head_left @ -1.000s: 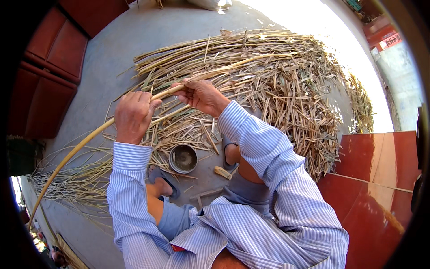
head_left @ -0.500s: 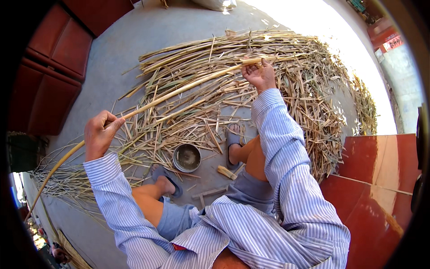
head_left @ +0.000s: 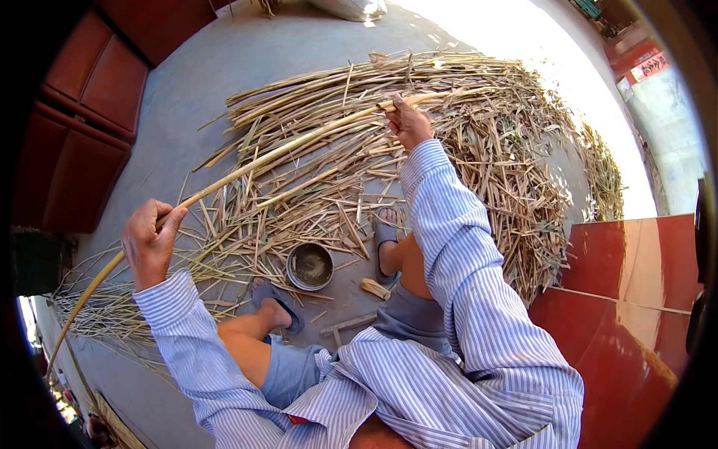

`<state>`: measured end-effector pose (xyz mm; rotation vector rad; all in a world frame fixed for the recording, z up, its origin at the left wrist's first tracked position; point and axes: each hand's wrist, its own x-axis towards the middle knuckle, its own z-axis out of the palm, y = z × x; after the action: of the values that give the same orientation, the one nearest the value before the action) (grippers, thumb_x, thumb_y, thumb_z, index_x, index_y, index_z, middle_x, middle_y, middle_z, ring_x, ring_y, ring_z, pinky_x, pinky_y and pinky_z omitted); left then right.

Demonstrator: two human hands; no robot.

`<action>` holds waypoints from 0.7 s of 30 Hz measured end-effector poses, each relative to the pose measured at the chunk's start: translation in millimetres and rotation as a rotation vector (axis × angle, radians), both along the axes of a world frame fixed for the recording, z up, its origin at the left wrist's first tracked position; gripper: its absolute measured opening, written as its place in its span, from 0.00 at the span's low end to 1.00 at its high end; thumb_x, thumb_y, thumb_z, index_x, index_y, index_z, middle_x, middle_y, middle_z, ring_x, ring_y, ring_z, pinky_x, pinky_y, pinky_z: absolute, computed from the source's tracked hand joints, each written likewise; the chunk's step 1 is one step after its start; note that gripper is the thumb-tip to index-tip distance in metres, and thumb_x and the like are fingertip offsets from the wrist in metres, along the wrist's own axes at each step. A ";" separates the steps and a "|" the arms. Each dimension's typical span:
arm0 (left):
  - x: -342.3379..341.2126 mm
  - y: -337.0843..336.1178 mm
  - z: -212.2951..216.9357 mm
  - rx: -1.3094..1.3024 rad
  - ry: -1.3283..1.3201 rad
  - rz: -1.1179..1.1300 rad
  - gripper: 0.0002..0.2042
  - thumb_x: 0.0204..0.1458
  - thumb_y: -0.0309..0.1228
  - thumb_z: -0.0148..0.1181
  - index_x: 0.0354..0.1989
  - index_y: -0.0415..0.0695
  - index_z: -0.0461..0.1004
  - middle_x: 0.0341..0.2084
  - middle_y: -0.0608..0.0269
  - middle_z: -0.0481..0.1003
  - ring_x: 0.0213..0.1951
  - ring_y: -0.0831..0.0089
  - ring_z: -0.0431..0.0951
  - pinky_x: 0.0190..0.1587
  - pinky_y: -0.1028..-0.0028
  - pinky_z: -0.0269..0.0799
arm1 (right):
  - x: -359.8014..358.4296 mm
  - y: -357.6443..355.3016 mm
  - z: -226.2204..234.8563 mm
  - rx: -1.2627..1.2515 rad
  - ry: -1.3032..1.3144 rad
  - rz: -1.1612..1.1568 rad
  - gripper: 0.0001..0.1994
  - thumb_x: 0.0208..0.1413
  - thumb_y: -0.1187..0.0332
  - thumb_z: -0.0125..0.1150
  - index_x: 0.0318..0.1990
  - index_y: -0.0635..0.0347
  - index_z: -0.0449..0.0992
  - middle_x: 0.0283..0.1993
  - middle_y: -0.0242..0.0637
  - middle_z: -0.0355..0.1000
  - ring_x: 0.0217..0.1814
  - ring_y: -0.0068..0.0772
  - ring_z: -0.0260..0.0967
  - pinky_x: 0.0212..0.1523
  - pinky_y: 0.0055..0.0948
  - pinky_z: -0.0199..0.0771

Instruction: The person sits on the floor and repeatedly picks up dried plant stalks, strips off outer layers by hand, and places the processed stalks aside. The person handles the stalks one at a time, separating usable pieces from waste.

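A long pale yellow reed stalk [head_left: 269, 155] stretches slantwise in front of me, its thin end bending down past the lower left. My left hand [head_left: 150, 241] is closed round the stalk, thumb on top. Farther off to the right, my right hand [head_left: 408, 123] grips the same stalk toward its other end. Whether anything else sits inside the right hand's fingers is hidden. Below the stalk lie loose reed stalks [head_left: 299, 196] and dry leaf scraps. A round metal bowl [head_left: 310, 266] stands between my feet, with something greyish inside.
A big heap of dry husks and leaves [head_left: 508, 179] spreads on the right. A short pale wooden block [head_left: 375, 289] lies beside my right foot. Red cabinets [head_left: 97, 90] stand at the left, red panels [head_left: 621, 284] at the right. A pale sack [head_left: 348, 7] is at the back.
My right hand has moved left along the stalk and its fingers have closed round it. My left hand has shifted slightly left and down, still holding the stalk.
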<state>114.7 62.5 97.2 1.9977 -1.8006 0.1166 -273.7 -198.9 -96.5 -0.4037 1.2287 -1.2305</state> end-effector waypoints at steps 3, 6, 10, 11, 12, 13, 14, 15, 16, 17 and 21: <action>-11.1 -10.7 -9.8 0.049 -0.031 -0.085 0.12 0.44 0.33 0.70 0.27 0.39 0.74 0.22 0.55 0.74 0.25 0.58 0.74 0.28 0.63 0.65 | 8.0 7.4 0.7 0.003 -0.079 0.059 0.07 0.58 0.66 0.64 0.36 0.58 0.73 0.31 0.35 0.77 0.30 0.27 0.74 0.30 0.26 0.72; -30.1 -30.4 -27.7 0.029 -0.140 -0.190 0.11 0.47 0.35 0.67 0.33 0.41 0.75 0.28 0.54 0.76 0.32 0.56 0.76 0.34 0.61 0.66 | 55.1 32.1 20.7 -0.090 -0.172 0.275 0.08 0.61 0.66 0.60 0.39 0.60 0.73 0.33 0.36 0.77 0.32 0.27 0.74 0.33 0.25 0.73; -55.5 -63.4 -48.4 -0.116 -0.228 -0.193 0.12 0.47 0.35 0.67 0.35 0.42 0.75 0.29 0.56 0.76 0.32 0.57 0.76 0.34 0.61 0.66 | 99.9 76.5 47.8 -0.147 -0.143 0.449 0.08 0.63 0.65 0.57 0.43 0.60 0.72 0.33 0.34 0.75 0.32 0.23 0.72 0.35 0.23 0.74; -56.3 -66.4 -48.8 -0.104 -0.229 -0.177 0.12 0.46 0.35 0.67 0.34 0.42 0.75 0.28 0.56 0.76 0.31 0.57 0.76 0.34 0.61 0.66 | 103.5 80.9 51.8 -0.144 -0.125 0.473 0.08 0.64 0.65 0.56 0.44 0.59 0.72 0.33 0.34 0.75 0.32 0.22 0.72 0.36 0.24 0.76; -54.7 -66.6 -47.6 -0.103 -0.206 -0.175 0.11 0.46 0.35 0.67 0.33 0.42 0.75 0.27 0.57 0.76 0.31 0.57 0.76 0.33 0.61 0.66 | 100.4 78.6 53.0 -0.225 -0.162 0.402 0.08 0.64 0.65 0.56 0.43 0.60 0.72 0.33 0.34 0.75 0.33 0.22 0.72 0.35 0.22 0.76; -52.5 -66.1 -45.3 -0.102 -0.185 -0.172 0.11 0.46 0.35 0.67 0.32 0.43 0.76 0.26 0.57 0.76 0.30 0.57 0.76 0.33 0.61 0.66 | 90.3 71.9 53.9 -0.304 -0.200 0.329 0.08 0.64 0.65 0.56 0.42 0.61 0.73 0.33 0.34 0.75 0.33 0.21 0.72 0.34 0.21 0.75; -51.3 -67.4 -42.8 -0.109 -0.159 -0.170 0.10 0.46 0.35 0.68 0.31 0.43 0.76 0.25 0.57 0.76 0.30 0.56 0.75 0.33 0.61 0.66 | 74.3 60.5 56.6 -0.388 -0.231 0.255 0.09 0.65 0.65 0.55 0.41 0.61 0.73 0.33 0.35 0.75 0.33 0.21 0.72 0.33 0.19 0.75; -45.9 -62.7 -36.4 -0.103 -0.139 -0.147 0.10 0.45 0.35 0.68 0.30 0.43 0.76 0.24 0.57 0.76 0.29 0.56 0.75 0.32 0.61 0.66 | 54.0 43.8 58.6 -0.446 -0.159 0.042 0.09 0.65 0.65 0.55 0.39 0.62 0.73 0.32 0.35 0.75 0.31 0.21 0.71 0.31 0.17 0.74; -41.6 -58.6 -30.9 -0.104 -0.110 -0.130 0.10 0.45 0.35 0.68 0.29 0.42 0.76 0.23 0.57 0.75 0.28 0.56 0.75 0.31 0.61 0.66 | 24.2 25.5 62.7 -0.502 -0.077 -0.177 0.10 0.65 0.65 0.55 0.37 0.63 0.73 0.32 0.36 0.75 0.30 0.20 0.70 0.29 0.15 0.73; -40.6 -57.4 -33.8 -0.100 -0.066 -0.126 0.10 0.45 0.34 0.69 0.28 0.42 0.76 0.22 0.57 0.75 0.27 0.56 0.75 0.31 0.62 0.67 | -6.3 15.9 68.1 -0.510 0.041 -0.470 0.12 0.65 0.64 0.55 0.34 0.64 0.73 0.31 0.36 0.75 0.25 0.19 0.67 0.24 0.13 0.67; -39.5 -54.5 -26.5 -0.131 -0.078 -0.179 0.10 0.43 0.33 0.70 0.26 0.42 0.76 0.21 0.56 0.75 0.25 0.56 0.75 0.28 0.63 0.67 | -73.6 6.6 15.6 0.083 -0.002 -0.546 0.16 0.66 0.63 0.52 0.49 0.70 0.64 0.46 0.45 0.71 0.37 0.22 0.67 0.29 0.21 0.66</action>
<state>75.2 8.0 70.7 1.7562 -1.9583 0.2534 -347.2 -192.3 -80.9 0.0029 1.4340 -1.6291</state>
